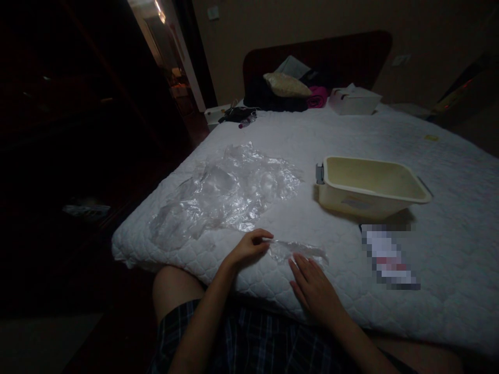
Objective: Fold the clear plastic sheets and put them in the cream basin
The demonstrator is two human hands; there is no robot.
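On the near edge of the white quilted bed lies a flattened clear plastic bag (290, 248) between my two hands. My left hand (251, 245) pinches the bag's left end between thumb and fingers. Flat on its right part rests my right hand (312, 283), fingers stretched out. Just beyond, to the left, a large loose heap of crumpled clear plastic bags (234, 187) spreads over the bed. A cream plastic bin (362, 200) with grey handle clips stands to the right, its inside showing no contents.
A blurred-out flat item (390, 257) lies right of my right hand. Along the headboard (351, 52) are a beige pillow (286, 84), dark bedding, a magenta roll (317, 97) and a white box (354, 99). Dark small items (238, 114) lie at the far left edge of the bed (448, 234).
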